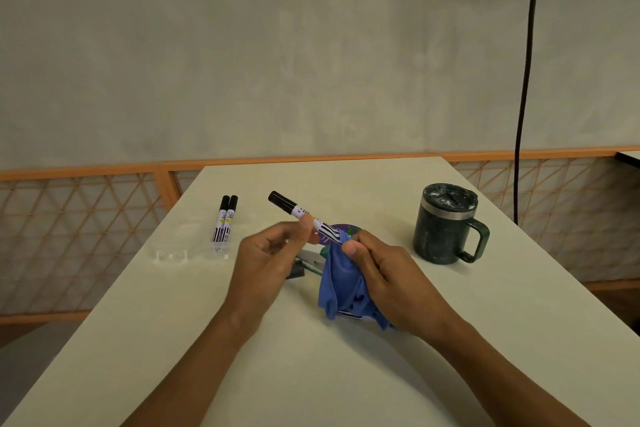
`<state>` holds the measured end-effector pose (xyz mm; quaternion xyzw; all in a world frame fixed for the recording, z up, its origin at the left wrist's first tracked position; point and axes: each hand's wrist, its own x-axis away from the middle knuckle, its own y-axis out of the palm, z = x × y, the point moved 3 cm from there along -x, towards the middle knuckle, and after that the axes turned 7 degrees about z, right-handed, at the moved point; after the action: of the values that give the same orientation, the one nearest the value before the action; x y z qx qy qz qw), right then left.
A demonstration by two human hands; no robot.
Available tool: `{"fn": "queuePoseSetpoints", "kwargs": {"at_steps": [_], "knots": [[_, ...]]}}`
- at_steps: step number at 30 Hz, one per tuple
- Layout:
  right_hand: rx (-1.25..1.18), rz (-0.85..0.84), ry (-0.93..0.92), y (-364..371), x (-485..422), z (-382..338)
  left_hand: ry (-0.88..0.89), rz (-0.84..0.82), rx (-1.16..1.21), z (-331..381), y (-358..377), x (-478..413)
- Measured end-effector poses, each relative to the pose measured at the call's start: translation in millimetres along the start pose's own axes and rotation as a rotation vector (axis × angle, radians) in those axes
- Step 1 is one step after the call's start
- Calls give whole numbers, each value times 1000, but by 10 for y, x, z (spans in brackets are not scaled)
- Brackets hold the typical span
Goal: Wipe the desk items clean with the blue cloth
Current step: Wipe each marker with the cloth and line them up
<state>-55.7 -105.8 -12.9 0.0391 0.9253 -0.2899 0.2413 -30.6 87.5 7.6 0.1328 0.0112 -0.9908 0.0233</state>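
Here the left hand [273, 250] pinches a marker [301, 213], the right hand [384, 270] grips the blue cloth [341, 288]; two markers [224, 222] and a lidded mug [446, 224] flank them.

Counter [381, 374] inventory, counted by kind
Markers [287, 203] 3; blue cloth [341, 284] 1; dark lidded mug [445, 229] 1; clear plastic case [187, 248] 1; purple disc [341, 229] 1, part hidden

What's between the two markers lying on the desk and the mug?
In the head view, the left hand holding a third marker and the right hand gripping the blue cloth.
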Motion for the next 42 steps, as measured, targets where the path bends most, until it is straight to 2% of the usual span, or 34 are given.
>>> {"fn": "queuePoseSetpoints", "kwargs": {"at_steps": [6,13,18,20,23,25,28,33,35,42], "knots": [[145,45,-130,72,9,11,-125,7,89,-62,60,26],[280,33,-285,39,69,38,-35,-53,54,-47,33,-1],[473,16,-513,45,66,-13,6,-124,39,-79,27,-26],[480,3,-431,40,63,-24,33,-150,4,-47,6,-20],[338,52,-259,-61,38,-23,133,-193,-82,-91,-34,-40],[166,153,-152,-162,7,-39,205,-189,-197,-155,-52,-54],[-63,290,77,-274,-29,-24,293,-95,-326,-181,-71,-59],[-513,388,426,-315,-47,90,333,-14,-382,-223,-102,-84],[-538,376,432,-336,-51,119,343,-2,-388,-221,-108,-86],[-423,331,238,-351,-75,12,474,7,-490,-189,-122,-72]]}}
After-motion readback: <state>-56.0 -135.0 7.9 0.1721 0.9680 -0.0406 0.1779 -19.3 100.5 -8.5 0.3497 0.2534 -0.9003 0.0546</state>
